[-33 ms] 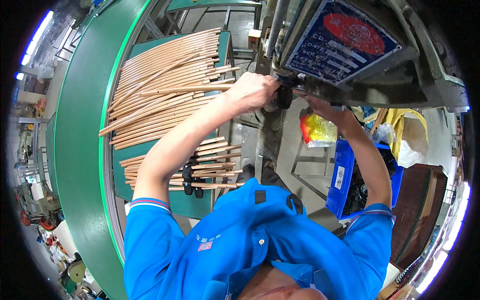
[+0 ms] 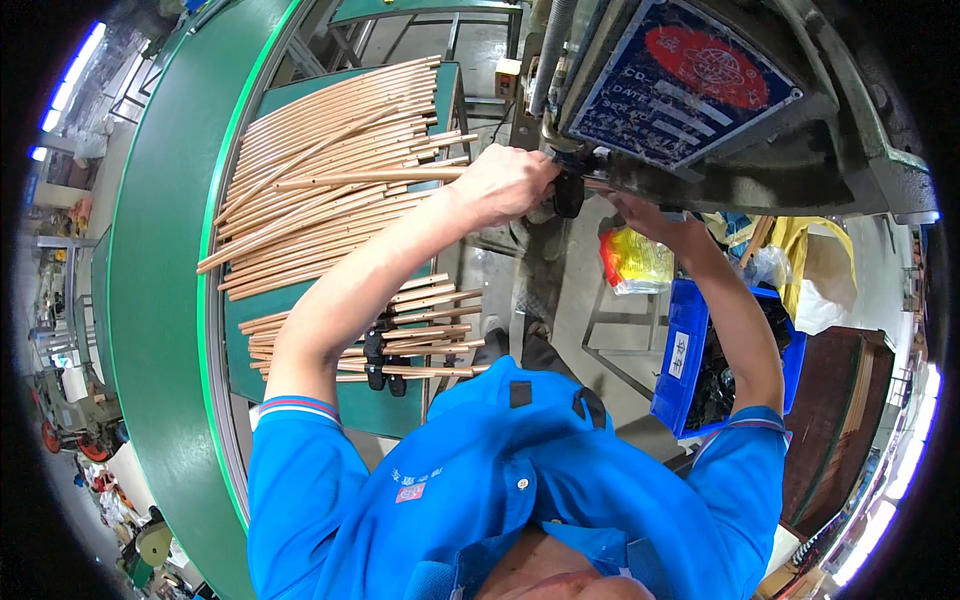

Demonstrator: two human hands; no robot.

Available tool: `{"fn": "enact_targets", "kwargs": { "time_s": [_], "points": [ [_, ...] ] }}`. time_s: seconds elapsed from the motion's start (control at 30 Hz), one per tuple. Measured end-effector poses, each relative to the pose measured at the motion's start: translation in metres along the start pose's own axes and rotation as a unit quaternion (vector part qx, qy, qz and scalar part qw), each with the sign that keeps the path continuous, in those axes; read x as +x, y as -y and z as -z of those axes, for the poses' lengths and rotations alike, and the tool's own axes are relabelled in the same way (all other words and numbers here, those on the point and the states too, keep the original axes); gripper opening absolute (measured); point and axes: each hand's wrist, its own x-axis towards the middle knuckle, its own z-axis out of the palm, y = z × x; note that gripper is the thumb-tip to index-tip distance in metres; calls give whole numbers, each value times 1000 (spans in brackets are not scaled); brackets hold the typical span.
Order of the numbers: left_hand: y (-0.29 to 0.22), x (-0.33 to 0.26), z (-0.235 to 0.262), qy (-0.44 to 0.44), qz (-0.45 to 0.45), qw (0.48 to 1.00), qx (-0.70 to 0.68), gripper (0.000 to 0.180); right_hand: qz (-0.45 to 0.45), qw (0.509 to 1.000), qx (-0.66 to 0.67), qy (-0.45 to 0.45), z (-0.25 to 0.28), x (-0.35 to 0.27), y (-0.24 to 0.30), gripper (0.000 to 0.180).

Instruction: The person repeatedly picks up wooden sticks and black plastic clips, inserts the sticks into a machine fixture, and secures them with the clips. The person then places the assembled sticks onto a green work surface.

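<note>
My left hand (image 2: pixel 508 186) is closed around a long copper-coloured tube (image 2: pixel 372 179), whose free end reaches left over the pile of tubes. Just right of that hand, a black plastic fitting (image 2: pixel 568 193) sits at the tube beneath the machine (image 2: pixel 850 190). My right hand (image 2: pixel 648 218) is under the machine's edge, its fingers closed at the right end of the tube; the machine partly hides them. Many similar tubes (image 2: pixel 330 135) lie side by side on the green table (image 2: pixel 300 312). Nearer me, several tubes (image 2: pixel 440 335) carry black fittings (image 2: pixel 375 358).
A green-topped conveyor (image 2: pixel 165 260) runs along the left. Below my right forearm stands a blue bin (image 2: pixel 680 350) of black parts. Beside it are a red and yellow bag (image 2: pixel 638 262), a yellow sack (image 2: pixel 800 265) and a brown box (image 2: pixel 835 430). A blue plate with a red oval (image 2: pixel 690 85) faces me.
</note>
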Motion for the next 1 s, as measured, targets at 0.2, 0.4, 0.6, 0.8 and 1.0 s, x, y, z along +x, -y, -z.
{"fn": "enact_targets", "kwargs": {
  "time_s": [0.2,0.4,0.6,0.8,1.0],
  "points": [
    [-3,-2,0,0,11,1000,-1,15,-155,978,67,125,7,4,7,51],
    [-9,-1,13,35,22,999,17,11,-179,968,137,112,6,4,15,56],
    [-12,-2,8,5,10,1000,21,10,-350,861,360,83,13,23,2,50],
    [-10,-5,7,-25,19,999,7,8,-395,720,568,62,4,33,-29,41],
    [-11,-2,7,-13,21,1000,-2,9,-359,648,671,22,6,27,-18,44]
  ]
}}
